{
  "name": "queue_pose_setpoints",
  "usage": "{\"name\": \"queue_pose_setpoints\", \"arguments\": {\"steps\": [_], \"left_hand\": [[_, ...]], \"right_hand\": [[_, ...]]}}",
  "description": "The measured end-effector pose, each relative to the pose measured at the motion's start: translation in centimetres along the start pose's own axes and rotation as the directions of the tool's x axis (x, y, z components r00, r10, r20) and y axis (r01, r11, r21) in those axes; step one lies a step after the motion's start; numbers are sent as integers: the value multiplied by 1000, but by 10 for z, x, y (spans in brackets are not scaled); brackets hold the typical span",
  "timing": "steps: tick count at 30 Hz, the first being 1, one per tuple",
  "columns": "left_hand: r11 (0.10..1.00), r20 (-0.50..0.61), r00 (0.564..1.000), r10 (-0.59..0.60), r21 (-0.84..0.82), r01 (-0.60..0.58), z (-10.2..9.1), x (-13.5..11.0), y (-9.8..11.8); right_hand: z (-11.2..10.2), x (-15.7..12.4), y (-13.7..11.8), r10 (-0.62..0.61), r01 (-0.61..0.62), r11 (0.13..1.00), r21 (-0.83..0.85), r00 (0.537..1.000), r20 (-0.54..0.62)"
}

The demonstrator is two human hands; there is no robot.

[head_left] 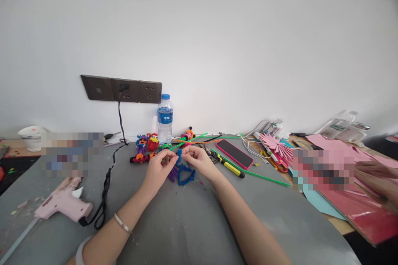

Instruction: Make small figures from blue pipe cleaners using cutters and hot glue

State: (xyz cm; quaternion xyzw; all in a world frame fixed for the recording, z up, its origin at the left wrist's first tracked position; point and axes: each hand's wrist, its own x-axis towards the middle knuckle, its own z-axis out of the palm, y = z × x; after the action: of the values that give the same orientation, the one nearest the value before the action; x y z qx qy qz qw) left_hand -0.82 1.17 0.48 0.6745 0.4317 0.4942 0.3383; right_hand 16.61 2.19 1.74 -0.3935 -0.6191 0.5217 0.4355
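Observation:
Above the grey tabletop, my left hand (161, 169) and my right hand (199, 160) are closed in pinches with fingertips almost meeting. Between them is a fuzzy blue pipe cleaner (186, 181), bent into a loop that hangs below the fingers. The exact grip points are partly hidden by the fingertips. A purple fuzzy piece (172, 174) shows just behind the blue loop. Beyond my left hand stand small pipe-cleaner figures, one purple and blue (141, 143) and one red (152, 142). An orange and black piece (141, 158) lies before them.
A water bottle (165, 119) stands against the wall. Right of my hands lie a yellow-and-black tool (231, 167), a phone (235, 153) and a green pipe cleaner (267, 179). A pink glue gun (64, 205) with its cord is left. Another person's hand (381, 178) touches papers at right.

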Motion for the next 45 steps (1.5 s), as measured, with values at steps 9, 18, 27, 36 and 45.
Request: {"name": "queue_pose_setpoints", "arguments": {"steps": [9, 18, 27, 36, 45], "left_hand": [[999, -12, 1000, 20, 28, -19, 0, 0, -1], [998, -10, 1000, 17, 55, -16, -1, 1, -1], [1000, -43, 999, -3, 26, 4, 0, 1, -1], [999, -21, 1000, -23, -32, 22, -1, 1, 2], [1000, -7, 1000, -16, -17, 16, -1, 1, -1]], "right_hand": [[2, 0, 0, -25, 24, 999, -37, 999, -24], [4, 0, 1, -54, 51, 995, -80, 998, -33], [6, -1, 3, -65, 59, 993, -98, 996, -57], [5, -1, 0, -79, 76, 995, -61, 996, -41], [6, -2, 1, -63, 61, 997, -53, 997, -35]]}}
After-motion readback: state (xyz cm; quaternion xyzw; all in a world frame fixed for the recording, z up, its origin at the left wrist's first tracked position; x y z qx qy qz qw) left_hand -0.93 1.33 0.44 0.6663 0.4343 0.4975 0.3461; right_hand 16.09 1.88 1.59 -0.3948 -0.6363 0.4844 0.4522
